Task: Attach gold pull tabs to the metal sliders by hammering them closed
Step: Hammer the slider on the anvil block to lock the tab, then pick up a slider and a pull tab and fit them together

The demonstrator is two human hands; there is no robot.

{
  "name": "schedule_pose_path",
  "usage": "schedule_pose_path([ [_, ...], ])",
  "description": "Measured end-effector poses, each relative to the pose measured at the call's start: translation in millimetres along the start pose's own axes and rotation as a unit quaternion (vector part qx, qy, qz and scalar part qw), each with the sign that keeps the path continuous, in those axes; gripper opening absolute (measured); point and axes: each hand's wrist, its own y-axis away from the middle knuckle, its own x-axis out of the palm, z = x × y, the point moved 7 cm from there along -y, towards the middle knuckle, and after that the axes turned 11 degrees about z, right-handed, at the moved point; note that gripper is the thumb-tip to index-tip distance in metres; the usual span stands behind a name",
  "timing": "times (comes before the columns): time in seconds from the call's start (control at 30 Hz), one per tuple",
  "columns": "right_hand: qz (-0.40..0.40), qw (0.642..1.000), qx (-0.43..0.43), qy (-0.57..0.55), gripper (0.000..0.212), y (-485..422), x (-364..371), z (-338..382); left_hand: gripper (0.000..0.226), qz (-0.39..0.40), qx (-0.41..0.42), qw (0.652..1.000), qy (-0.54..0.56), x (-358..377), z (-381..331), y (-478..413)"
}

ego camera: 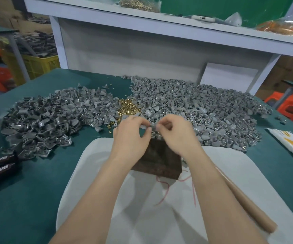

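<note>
My left hand (130, 136) and my right hand (174, 133) meet above a dark wooden block (157, 162), and between their fingertips both pinch one small grey metal slider (151, 127). A small heap of gold pull tabs (127, 107) lies just beyond the hands, between two broad piles of grey sliders, one at the left (42, 118) and one at the right (203, 106). A wooden hammer handle (244, 199) lies on the white cloth (142, 208) to the right of my right forearm; its head is hidden.
The green table (27, 191) carries two black tubes marked TAPER (0, 165) at the left edge and a white-and-yellow packet (290, 143) at the right. A grey shelf (159, 23) rises behind the piles. Red thread (165, 191) trails from the block.
</note>
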Motion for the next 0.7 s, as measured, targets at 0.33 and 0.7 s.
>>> schedule_pose_path([
  [0.33, 0.035, 0.998, 0.000, 0.058, 0.045, -60.1, 38.8, 32.2, 0.020, -0.314, -0.095, 0.869, 0.371, -55.6, 47.1, 15.6],
  [0.7, 0.165, 0.946, -0.042, 0.277, 0.021, -82.5, 126.5, 70.6, 0.022, -0.342, -0.155, 0.796, 0.475, -49.0, 70.7, 16.1],
])
